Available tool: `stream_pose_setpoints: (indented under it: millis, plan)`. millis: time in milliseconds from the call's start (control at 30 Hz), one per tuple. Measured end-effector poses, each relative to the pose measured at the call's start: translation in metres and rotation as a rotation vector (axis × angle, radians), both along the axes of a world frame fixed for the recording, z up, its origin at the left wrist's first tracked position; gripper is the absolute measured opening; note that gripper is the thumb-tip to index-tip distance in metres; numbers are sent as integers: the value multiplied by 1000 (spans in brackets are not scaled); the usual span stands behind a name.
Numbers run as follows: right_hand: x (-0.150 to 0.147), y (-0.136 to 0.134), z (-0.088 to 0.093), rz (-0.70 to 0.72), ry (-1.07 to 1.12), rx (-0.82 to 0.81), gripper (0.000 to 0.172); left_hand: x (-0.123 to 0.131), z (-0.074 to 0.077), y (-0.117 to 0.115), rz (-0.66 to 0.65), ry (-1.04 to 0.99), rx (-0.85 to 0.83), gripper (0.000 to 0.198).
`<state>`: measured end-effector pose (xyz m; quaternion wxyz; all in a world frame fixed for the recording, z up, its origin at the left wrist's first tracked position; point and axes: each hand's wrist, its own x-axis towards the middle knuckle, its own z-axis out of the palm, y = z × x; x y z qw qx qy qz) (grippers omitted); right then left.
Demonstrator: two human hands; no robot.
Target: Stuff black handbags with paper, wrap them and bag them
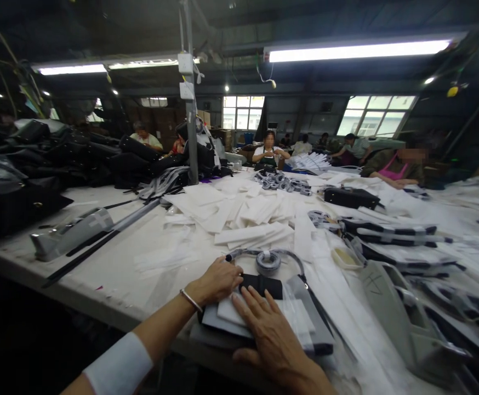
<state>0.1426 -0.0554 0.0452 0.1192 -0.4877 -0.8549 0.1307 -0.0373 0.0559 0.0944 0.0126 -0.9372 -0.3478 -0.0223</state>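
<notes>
A handbag (320,323) in black and grey lies on the worktable in front of me, with white foam sheets (299,315) on it. Its wrapped handle (291,255) arches over the far side, around a ring-shaped wrapped coil (268,262). My left hand (223,278), with a bracelet at the wrist, has its fingers curled at the upper left edge of the bag, beside a black flap (264,285); the fingertips are partly hidden. My right hand (266,323) lies flat with fingers spread over the foam and the flap's lower edge.
White foam pieces (247,211) are heaped beyond the bag. Grey tape dispensers stand at left (73,233) and right (404,318). Black bags (95,153) pile up at far left. A metal post (191,109) rises behind the table. Several people sit working farther back.
</notes>
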Motion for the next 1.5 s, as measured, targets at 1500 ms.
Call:
stream_pose_setpoints:
  millis: [1500]
  plan:
    - [-1, 2, 0, 41, -91, 210, 69, -78, -48, -84, -91, -253, 32, 54]
